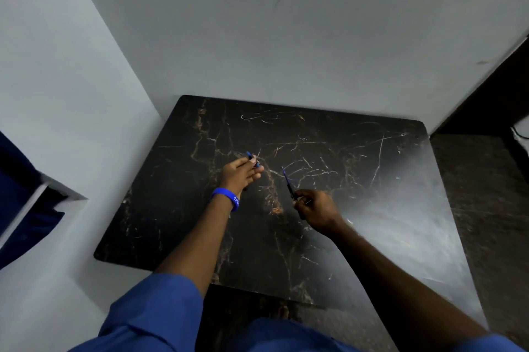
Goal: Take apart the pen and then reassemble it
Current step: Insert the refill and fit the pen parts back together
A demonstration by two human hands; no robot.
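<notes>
My left hand point(240, 174), with a blue wristband, is closed around a short blue pen part point(253, 159) whose end sticks out past the fingertips. My right hand point(313, 206) pinches the lower end of a thin blue pen piece point(288, 182) that points up and away from me. The two hands are apart, above the middle of the black marbled table point(372, 180). How the pieces fit together is too small to tell.
The table stands in a corner between pale walls, one to the left and one behind. A dark floor strip runs along its right side. A dark blue cloth point(17, 194) hangs at the far left. My blue sleeves fill the bottom of the view.
</notes>
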